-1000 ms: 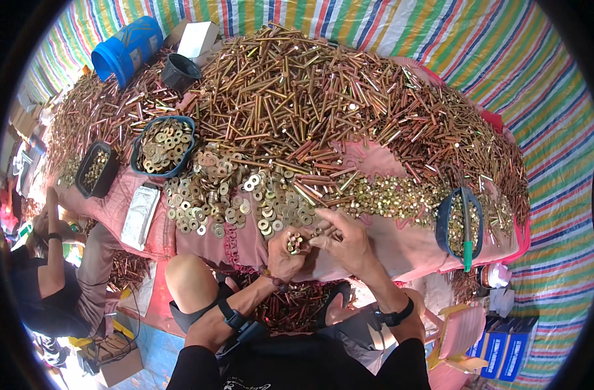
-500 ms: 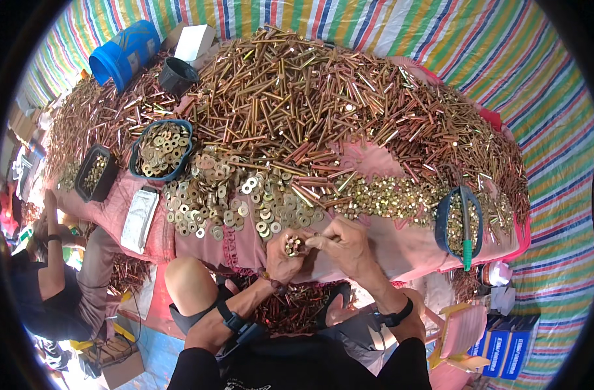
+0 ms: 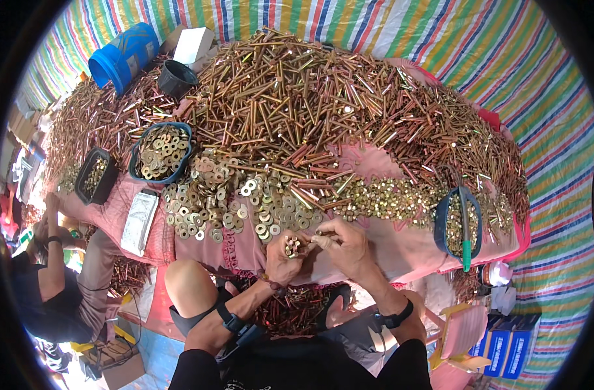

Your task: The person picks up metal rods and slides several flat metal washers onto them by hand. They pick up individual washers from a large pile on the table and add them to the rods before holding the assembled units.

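A bundle of bolts (image 3: 293,246) stands in my left hand (image 3: 282,261), its brassy ends pointing up and the fingers wrapped round it. Close beside it, my right hand (image 3: 346,249) is closed in a pinch at the bundle's right edge; whatever small piece lies between thumb and finger is too small to make out. Just beyond my left hand spreads a heap of flat washers (image 3: 206,201). Small brassy nuts (image 3: 388,199) lie scattered past my right hand. A large mound of coppery bolts (image 3: 277,97) covers the far part of the pink cloth (image 3: 407,244).
Washers fill a blue-rimmed basket (image 3: 137,156) at left; a dark tray (image 3: 82,185) holds small parts. At right stands a basket (image 3: 440,227) with a green-ended handle (image 3: 466,250). A blue bucket (image 3: 118,55) lies far left. Another person's arm (image 3: 52,257) shows at left.
The fingers of my right hand have shifted slightly, the index finger now curled higher beside the bundle. My left hand stays nearly in place, still holding the bolts.
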Demonstrator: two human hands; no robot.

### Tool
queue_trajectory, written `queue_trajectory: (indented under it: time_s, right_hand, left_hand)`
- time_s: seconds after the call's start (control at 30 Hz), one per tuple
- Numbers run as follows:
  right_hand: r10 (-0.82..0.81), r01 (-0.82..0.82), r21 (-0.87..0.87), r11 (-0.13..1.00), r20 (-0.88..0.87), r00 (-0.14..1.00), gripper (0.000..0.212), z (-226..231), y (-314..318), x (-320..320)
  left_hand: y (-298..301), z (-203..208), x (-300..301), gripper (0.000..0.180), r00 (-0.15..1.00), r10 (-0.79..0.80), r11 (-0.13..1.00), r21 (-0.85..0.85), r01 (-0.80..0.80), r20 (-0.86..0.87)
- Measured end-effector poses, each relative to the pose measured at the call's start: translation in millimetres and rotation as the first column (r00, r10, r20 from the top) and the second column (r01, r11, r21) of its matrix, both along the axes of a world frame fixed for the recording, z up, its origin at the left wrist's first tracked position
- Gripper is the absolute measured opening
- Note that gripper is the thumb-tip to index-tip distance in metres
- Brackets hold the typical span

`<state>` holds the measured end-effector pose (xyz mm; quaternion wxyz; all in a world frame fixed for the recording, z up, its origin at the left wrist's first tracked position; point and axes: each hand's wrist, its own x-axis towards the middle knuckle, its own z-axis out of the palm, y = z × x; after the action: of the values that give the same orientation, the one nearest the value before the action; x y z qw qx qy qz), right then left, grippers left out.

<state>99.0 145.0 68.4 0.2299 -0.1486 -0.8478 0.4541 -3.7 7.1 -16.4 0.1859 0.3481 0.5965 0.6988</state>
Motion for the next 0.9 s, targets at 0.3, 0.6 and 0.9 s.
queue_trajectory:
  time_s: [0.3, 0.6, 0.9]
  right_hand:
    - [0.399, -0.077, -0.613, 0.786, 0.408, 0.821, 0.023, -2, 48, 13]
    - [-0.034, -0.006, 0.29, 0.957, 0.133, 0.99, 0.024, -38, 34, -10]
    - [-0.083, 0.035, 0.448, 0.894, 0.09, 0.992, 0.022, -46, 41, -11]
  left_hand:
    - [-2, 19, 3, 0.018, 0.965, 0.129, 0.988, -0.056, -0.145, -0.228]
    - [-5, 21, 3, 0.023, 0.947, 0.128, 0.986, -0.063, -0.153, -0.296]
    - [3, 3, 6, 0.03, 0.966, 0.229, 0.966, -0.092, -0.241, -0.124]
